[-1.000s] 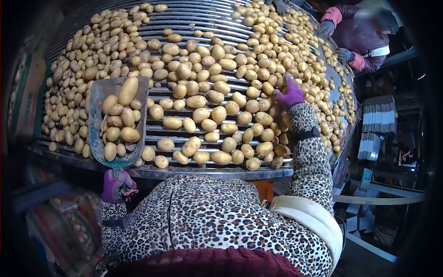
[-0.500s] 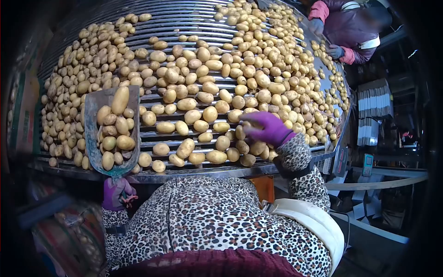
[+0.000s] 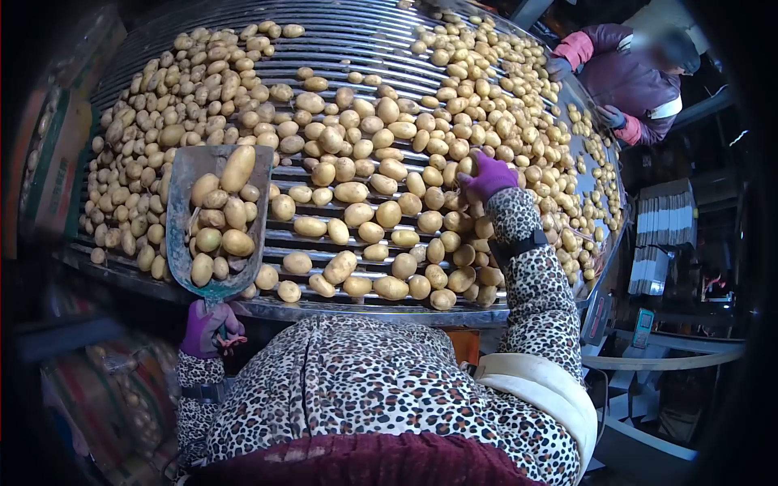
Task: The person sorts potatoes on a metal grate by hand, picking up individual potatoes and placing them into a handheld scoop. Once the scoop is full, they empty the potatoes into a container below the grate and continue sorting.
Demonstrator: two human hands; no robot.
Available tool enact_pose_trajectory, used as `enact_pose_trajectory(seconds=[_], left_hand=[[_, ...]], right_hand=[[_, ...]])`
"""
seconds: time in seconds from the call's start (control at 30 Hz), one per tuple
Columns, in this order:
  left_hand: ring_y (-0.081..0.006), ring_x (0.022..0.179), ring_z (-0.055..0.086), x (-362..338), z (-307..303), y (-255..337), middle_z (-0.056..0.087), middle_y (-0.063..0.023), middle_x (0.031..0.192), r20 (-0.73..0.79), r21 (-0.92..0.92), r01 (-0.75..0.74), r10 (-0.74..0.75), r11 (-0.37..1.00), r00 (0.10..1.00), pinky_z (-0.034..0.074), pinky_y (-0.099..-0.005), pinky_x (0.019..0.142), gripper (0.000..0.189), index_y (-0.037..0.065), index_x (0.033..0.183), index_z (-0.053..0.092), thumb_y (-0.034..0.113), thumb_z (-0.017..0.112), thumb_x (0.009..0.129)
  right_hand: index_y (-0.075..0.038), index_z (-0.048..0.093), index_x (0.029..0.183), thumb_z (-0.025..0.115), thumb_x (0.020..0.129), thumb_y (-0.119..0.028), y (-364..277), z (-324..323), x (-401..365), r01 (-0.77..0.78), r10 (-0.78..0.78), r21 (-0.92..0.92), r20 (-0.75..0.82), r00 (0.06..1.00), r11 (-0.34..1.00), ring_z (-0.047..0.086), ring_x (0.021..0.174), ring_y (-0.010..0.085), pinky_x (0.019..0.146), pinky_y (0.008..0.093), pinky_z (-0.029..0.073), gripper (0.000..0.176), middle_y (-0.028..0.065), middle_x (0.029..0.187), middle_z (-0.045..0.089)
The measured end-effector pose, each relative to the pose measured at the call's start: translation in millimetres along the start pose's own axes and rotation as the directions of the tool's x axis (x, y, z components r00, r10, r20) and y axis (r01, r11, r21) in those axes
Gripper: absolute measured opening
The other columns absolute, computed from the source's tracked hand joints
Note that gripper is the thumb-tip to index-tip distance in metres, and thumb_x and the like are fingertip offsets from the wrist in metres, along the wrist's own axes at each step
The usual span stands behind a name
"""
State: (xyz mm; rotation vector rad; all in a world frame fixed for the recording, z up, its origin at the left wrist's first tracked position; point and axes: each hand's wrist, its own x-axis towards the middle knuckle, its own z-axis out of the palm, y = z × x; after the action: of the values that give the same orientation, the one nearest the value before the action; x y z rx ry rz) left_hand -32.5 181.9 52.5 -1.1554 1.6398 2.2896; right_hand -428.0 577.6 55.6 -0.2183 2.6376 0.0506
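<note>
My left hand (image 3: 209, 328), in a purple glove, is closed round the handle of a scoop (image 3: 180, 239) at the near edge of the slatted table. The scoop's worn, greenish metal pan holds several potatoes (image 3: 235, 213), one of them long and lying towards the far end. My right hand (image 3: 490, 176), also gloved in purple, reaches in among the loose potatoes (image 3: 393, 287) right of centre. Its thumb and fingers are spread against potatoes there, and part of the fingers is hidden from me.
Potatoes cover much of the metal roller table (image 3: 340, 49). Across the far right corner stands another person (image 3: 628, 81) with gloved hands at the table. Stacked flat cartons (image 3: 663, 219) and a small teal device (image 3: 643, 327) are at the right. Filled sacks (image 3: 113, 405) lie at lower left.
My right hand has moved farther out across the table, its arm now straighter. The view has shifted a little, and the scoop stays in my left hand with its potatoes.
</note>
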Motion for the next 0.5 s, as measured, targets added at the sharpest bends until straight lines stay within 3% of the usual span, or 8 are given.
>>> enact_pose_trajectory(seconds=[0.07,0.1,0.17,0.27,0.37,0.4,0.5], left_hand=[[-0.0165,0.053,0.060,1.7,1.2,1.9,0.058,-0.0072,0.065,0.027,0.013,0.003,-0.003,1.000,1.000,0.053,-0.0287,0.051,0.020,0.002,0.085,0.054,0.019,0.060,0.093],[-0.0165,0.053,0.060,2.0,1.3,3.2,0.058,-0.0073,0.065,0.040,0.021,0.002,-0.003,1.000,0.999,0.053,-0.0284,0.051,0.021,0.002,0.083,0.055,0.019,0.060,0.093],[-0.0163,0.051,0.060,1.4,1.9,6.4,0.059,-0.0074,0.064,0.042,0.039,0.002,-0.003,0.999,0.999,0.052,-0.0281,0.051,0.022,0.001,0.081,0.057,0.020,0.061,0.092],[-0.0160,0.051,0.060,1.1,2.4,6.1,0.059,-0.0075,0.063,0.037,0.026,0.002,-0.002,1.000,0.999,0.051,-0.0279,0.050,0.023,0.000,0.081,0.058,0.020,0.061,0.092],[-0.0161,0.051,0.059,1.2,1.3,4.8,0.059,-0.0076,0.064,0.032,0.053,-0.002,0.001,0.999,0.999,0.051,-0.0279,0.050,0.023,-0.001,0.082,0.058,0.020,0.060,0.092],[-0.0162,0.051,0.059,1.4,0.5,5.2,0.059,-0.0076,0.064,0.028,0.069,-0.007,0.005,0.998,1.000,0.051,-0.0279,0.050,0.023,-0.001,0.083,0.058,0.020,0.060,0.092],[-0.0162,0.051,0.059,-0.8,6.6,6.4,0.059,-0.0080,0.065,0.002,-0.005,0.002,-0.002,1.000,1.000,0.051,-0.0277,0.050,0.025,-0.001,0.084,0.060,0.022,0.061,0.092]], right_hand=[[-0.021,0.050,0.135,0.070,0.085,-0.042,-5.3,-1.4,-15.5,0.095,-0.096,-0.047,-0.012,0.995,0.994,0.057,0.119,0.0337,0.108,0.0473,0.039,0.059,0.0119,0.126,0.061],[-0.021,0.055,0.131,0.073,0.081,-0.041,-4.4,9.9,-24.5,0.143,-0.163,-0.132,-0.157,0.974,0.981,0.060,0.114,0.0311,0.106,0.0453,0.040,0.057,0.0108,0.116,0.065],[-0.020,0.055,0.130,0.075,0.078,-0.040,1.8,28.6,-20.8,0.329,-0.354,-0.159,-0.169,0.920,0.931,0.061,0.112,0.0301,0.105,0.0432,0.040,0.059,0.0121,0.113,0.066],[-0.019,0.053,0.134,0.076,0.077,-0.041,-12.3,33.6,-35.4,0.468,-0.451,0.001,-0.268,0.851,0.884,0.061,0.110,0.0311,0.100,0.0433,0.042,0.065,0.0132,0.112,0.066],[-0.019,0.051,0.139,0.076,0.076,-0.043,-24.7,58.6,-39.0,0.595,-0.527,0.286,-0.282,0.802,0.752,0.061,0.109,0.0323,0.097,0.0447,0.045,0.072,0.0138,0.115,0.066],[-0.019,0.052,0.139,0.075,0.079,-0.043,-36.1,42.9,-48.0,0.600,-0.574,0.234,-0.176,0.800,0.765,0.061,0.111,0.0330,0.096,0.0455,0.047,0.069,0.0141,0.120,0.065],[-0.018,0.058,0.134,0.072,0.084,-0.044,-42.7,38.3,-29.7,0.551,-0.554,0.496,-0.158,0.817,0.671,0.063,0.110,0.0336,0.095,0.0445,0.050,0.058,0.0155,0.119,0.066]])
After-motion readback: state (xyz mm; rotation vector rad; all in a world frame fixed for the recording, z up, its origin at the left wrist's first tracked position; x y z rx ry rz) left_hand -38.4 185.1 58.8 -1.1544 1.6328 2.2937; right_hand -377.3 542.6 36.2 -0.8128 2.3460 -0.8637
